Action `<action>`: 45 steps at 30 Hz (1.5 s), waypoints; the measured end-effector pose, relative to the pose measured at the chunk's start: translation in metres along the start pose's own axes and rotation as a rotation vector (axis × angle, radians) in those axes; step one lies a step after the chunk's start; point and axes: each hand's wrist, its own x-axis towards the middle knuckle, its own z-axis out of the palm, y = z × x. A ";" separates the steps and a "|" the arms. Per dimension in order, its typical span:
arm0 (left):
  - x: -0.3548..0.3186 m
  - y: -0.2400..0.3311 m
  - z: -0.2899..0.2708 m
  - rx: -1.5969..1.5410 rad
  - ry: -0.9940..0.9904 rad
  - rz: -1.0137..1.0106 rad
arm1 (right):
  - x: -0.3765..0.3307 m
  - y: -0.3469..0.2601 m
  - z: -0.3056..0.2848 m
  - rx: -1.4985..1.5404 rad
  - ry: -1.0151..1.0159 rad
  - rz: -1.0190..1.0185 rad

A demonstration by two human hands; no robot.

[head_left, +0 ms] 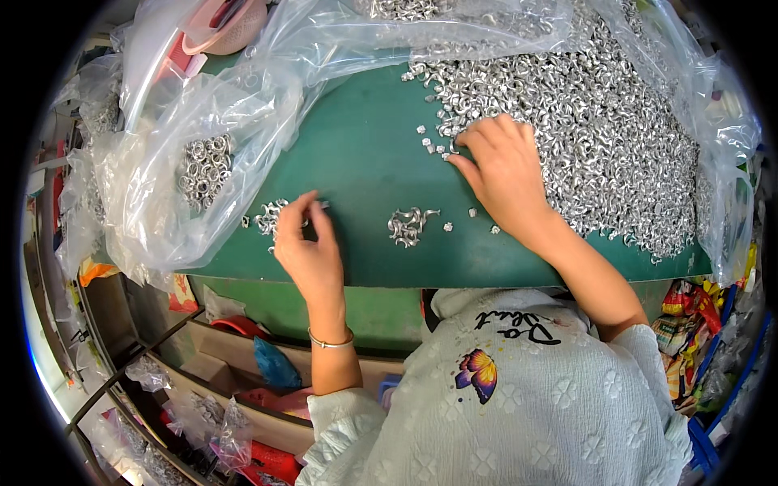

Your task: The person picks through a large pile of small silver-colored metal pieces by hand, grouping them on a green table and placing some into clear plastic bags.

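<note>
My right hand (506,174) rests at the left edge of a large pile of small curved silver metal pieces (616,146). Its fingers are bent over the pieces, with the thumb a little apart from the forefinger. My left hand (308,247) is curled beside a small heap of the same pieces (267,217), partly hidden behind it. A small silver metal piece (323,204) shows at its fingertips. Between the hands lies another little cluster of curved pieces (409,226). A few tiny silver bits (448,228) are scattered near it.
The green tabletop (365,138) has its front edge close to my body. Clear plastic sheeting (186,97) wraps around its left and far sides, with silver rings (206,172) at the left. A pink basket (231,24) stands far left. Below are beige trays (219,356) and bagged parts.
</note>
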 end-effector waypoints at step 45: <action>0.017 0.071 0.075 -0.020 -0.526 0.746 | -0.022 0.011 -0.016 -0.101 -0.084 0.027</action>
